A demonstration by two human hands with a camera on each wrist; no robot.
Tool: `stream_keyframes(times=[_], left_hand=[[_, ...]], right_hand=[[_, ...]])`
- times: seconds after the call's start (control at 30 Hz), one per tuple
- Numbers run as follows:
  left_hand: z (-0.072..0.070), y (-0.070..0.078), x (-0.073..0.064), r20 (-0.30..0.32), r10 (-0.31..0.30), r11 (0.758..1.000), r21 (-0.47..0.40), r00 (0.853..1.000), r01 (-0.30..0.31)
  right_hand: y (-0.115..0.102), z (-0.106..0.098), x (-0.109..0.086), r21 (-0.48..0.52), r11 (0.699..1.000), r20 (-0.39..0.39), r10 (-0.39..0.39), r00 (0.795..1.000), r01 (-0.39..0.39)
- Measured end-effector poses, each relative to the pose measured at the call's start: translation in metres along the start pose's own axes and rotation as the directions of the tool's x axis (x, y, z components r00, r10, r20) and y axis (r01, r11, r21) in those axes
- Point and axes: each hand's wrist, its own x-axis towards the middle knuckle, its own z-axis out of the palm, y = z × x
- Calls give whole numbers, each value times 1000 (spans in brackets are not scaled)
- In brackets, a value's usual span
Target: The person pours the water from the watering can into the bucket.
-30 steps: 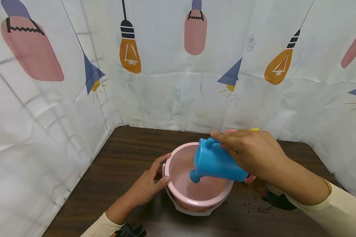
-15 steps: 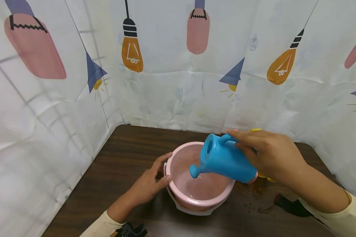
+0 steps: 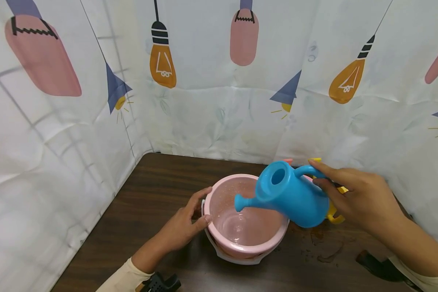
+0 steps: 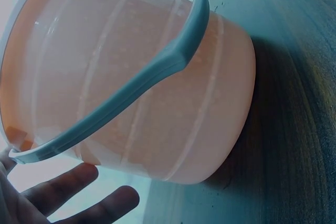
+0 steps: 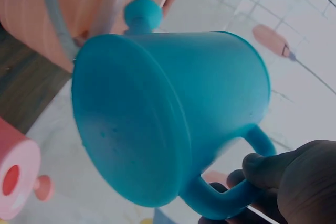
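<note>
My left hand (image 3: 180,227) holds the rim of a pink bucket (image 3: 248,248) at its left side, thumb and a fingertip over the edge. In the left wrist view, the bucket's grey handle (image 4: 173,59) hangs across its ribbed wall, and two fingers (image 4: 113,203) stretch out below it. My right hand (image 3: 365,198) grips the handle of a blue watering can (image 3: 295,194). The can is tilted, its spout (image 3: 242,202) over the bucket's opening. A little water (image 3: 237,227) shows on the bucket's floor, with drops on the inner wall.
Behind the blue can, partly hidden, are a yellow watering can (image 3: 336,217) and a pink watering can (image 5: 18,174). Wet marks (image 3: 326,257) lie on the dark wooden table (image 3: 175,172) right of the bucket. Printed curtains (image 3: 211,117) enclose the back and left.
My right hand has moved right, and the blue can has turned more upright, its opening now facing up more. The left hand and the bucket have stayed in place.
</note>
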Motion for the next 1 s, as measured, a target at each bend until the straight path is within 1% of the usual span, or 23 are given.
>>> stream_keyframes(times=[0.27, 0.4, 0.47, 0.57, 0.63, 0.7, 0.83, 1.0], left_hand=[[0, -2, 0, -6, 15, 1000, 5, 1000, -15], [0, -3, 0, -6, 14, 1000, 0, 1000, -14], [0, -3, 0, -3, 14, 1000, -5, 1000, -14], [0, -3, 0, 2, 17, 1000, -14, 1000, -17], [0, -2, 0, 3, 18, 1000, -16, 1000, -18], [0, -2, 0, 4, 17, 1000, -17, 1000, -17], [0, -1, 0, 3, 18, 1000, -12, 1000, -18], [0, -2, 1, 2, 28, 1000, -7, 1000, -28]], right_hand=[[12, 1, -16, 21, 998, -63, 59, 996, -58], [17, -2, -25, 46, 989, -20, 141, 990, -140], [19, -4, -30, 55, 977, 18, 203, 979, -204], [21, -6, -37, 80, 946, 74, 310, 948, -316], [23, -7, -42, 93, 918, 110, 376, 920, -387], [25, -7, -46, 111, 890, 145, 426, 893, -442], [28, -8, -57, 120, 846, 200, 492, 847, -520], [33, -8, -72, 133, 798, 250, 547, 799, -588]])
